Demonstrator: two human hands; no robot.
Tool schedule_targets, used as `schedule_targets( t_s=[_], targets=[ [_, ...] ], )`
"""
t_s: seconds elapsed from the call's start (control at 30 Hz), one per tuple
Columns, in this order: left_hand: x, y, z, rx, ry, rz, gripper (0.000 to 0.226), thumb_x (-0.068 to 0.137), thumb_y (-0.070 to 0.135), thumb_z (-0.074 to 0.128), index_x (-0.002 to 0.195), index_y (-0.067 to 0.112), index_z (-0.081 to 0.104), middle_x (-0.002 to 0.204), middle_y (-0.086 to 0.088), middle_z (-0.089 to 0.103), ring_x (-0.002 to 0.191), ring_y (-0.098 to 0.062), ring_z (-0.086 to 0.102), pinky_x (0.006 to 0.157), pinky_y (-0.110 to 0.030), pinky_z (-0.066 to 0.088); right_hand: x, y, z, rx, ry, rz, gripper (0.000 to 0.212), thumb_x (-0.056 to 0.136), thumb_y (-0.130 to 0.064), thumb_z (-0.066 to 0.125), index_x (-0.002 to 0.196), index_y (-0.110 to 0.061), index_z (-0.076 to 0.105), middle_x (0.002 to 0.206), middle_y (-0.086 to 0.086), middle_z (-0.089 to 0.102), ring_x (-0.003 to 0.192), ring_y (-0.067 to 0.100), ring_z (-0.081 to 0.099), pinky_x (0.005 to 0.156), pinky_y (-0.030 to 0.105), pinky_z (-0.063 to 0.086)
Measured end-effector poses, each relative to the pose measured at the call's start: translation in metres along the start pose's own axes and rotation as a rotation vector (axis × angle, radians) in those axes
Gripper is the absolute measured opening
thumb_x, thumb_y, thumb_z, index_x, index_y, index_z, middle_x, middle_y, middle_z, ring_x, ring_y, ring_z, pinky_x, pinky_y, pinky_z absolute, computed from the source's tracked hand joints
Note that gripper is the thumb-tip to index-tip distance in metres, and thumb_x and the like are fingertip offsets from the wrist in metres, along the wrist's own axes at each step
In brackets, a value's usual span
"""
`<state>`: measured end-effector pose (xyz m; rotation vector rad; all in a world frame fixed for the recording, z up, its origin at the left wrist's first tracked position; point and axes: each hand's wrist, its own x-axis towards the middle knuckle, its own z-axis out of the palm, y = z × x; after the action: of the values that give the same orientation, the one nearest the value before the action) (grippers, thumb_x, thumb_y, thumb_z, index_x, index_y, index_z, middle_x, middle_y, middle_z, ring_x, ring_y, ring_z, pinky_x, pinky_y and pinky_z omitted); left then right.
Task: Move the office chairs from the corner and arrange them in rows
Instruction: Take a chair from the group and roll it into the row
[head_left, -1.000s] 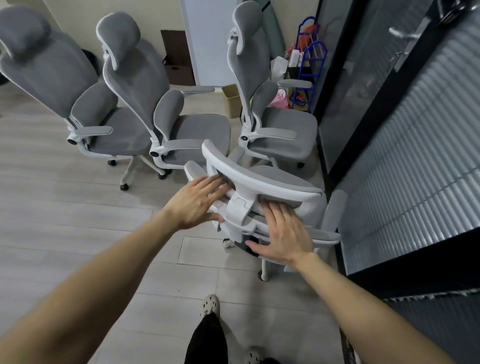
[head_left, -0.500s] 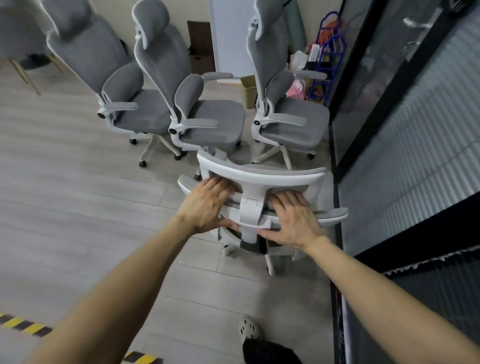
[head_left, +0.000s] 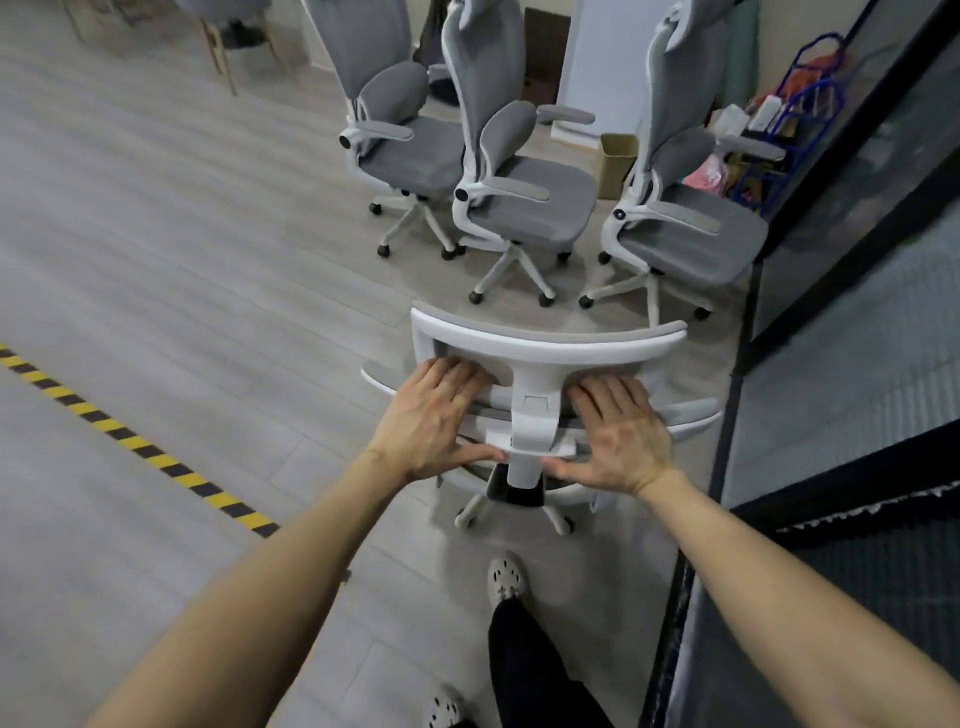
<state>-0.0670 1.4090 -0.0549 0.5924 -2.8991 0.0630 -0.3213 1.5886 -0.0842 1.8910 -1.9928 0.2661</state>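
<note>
Near chair (head_left: 545, 353): right of centre, close to the person, its back toward the camera; grey mesh in a curved white plastic frame, white wheeled base below.
Left hand (head_left: 434, 418): fingers curled over the backrest frame left of the white spine, thumb underneath; gripping it.
Right hand (head_left: 621, 434): fingers spread flat on the back right of the spine, thumb hooked under.
Far chairs (head_left: 519, 171): three in a row beyond, well apart from the near one.
Open room: bare floor (head_left: 182, 260) to the left, crossed by a yellow-black tape line (head_left: 135, 441).
Right edge: dark glass wall (head_left: 857, 208) just beside the chair.
Floor: pale grey wood-look planks.
</note>
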Motion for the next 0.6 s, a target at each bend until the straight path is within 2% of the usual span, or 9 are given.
schedule_targets(
  t_s=[0.23,0.33,0.43,0.5,0.6],
  targets=[
    [-0.116,0.008,-0.009,-0.027,0.105,-0.13,0.107,0.084,0.093,0.065,0.147,0.006,0.066,0.147,-0.018,0.065,0.137,-0.044,0.06,0.126,-0.056,0.04,-0.025,-0.081,-0.005,0.081,0.071,-0.087,0.095,0.077,-0.09,0.061,0.119,-0.006,0.072,0.118,0.014,0.067,0.105,0.035,0.059,0.096,0.048,0.047],
    [-0.165,0.0,-0.014,-0.024,0.132,-0.23,0.107,0.083,0.091,0.071,0.148,0.006,0.065,0.15,-0.019,0.063,0.14,-0.045,0.059,0.126,-0.059,0.04,-0.013,-0.119,-0.005,0.14,0.104,-0.175,0.092,0.077,-0.089,0.064,0.117,-0.007,0.073,0.115,0.013,0.068,0.1,0.035,0.061,0.091,0.048,0.049],
    [-0.209,-0.001,-0.022,0.027,0.127,-0.331,0.109,0.084,0.09,0.07,0.153,0.007,0.061,0.156,-0.02,0.059,0.147,-0.044,0.053,0.13,-0.058,0.036,-0.005,-0.153,-0.007,0.149,0.058,-0.235,0.095,0.075,-0.092,0.065,0.121,-0.009,0.072,0.117,0.011,0.068,0.101,0.035,0.064,0.086,0.045,0.05],
    [-0.234,-0.003,-0.027,0.058,0.118,-0.404,0.11,0.085,0.091,0.067,0.157,0.008,0.058,0.16,-0.02,0.056,0.15,-0.044,0.05,0.131,-0.058,0.034,0.002,-0.175,-0.008,0.169,0.032,-0.267,0.097,0.075,-0.093,0.064,0.124,-0.01,0.072,0.121,0.011,0.068,0.107,0.035,0.063,0.088,0.045,0.05],
    [-0.274,-0.007,-0.037,0.099,0.079,-0.507,0.108,0.088,0.09,0.062,0.159,0.01,0.054,0.161,-0.019,0.054,0.15,-0.044,0.048,0.132,-0.057,0.031,0.019,-0.205,-0.01,0.269,0.04,-0.376,0.096,0.085,-0.09,0.053,0.131,-0.008,0.071,0.129,0.014,0.069,0.118,0.036,0.063,0.102,0.049,0.05]
  ],
)
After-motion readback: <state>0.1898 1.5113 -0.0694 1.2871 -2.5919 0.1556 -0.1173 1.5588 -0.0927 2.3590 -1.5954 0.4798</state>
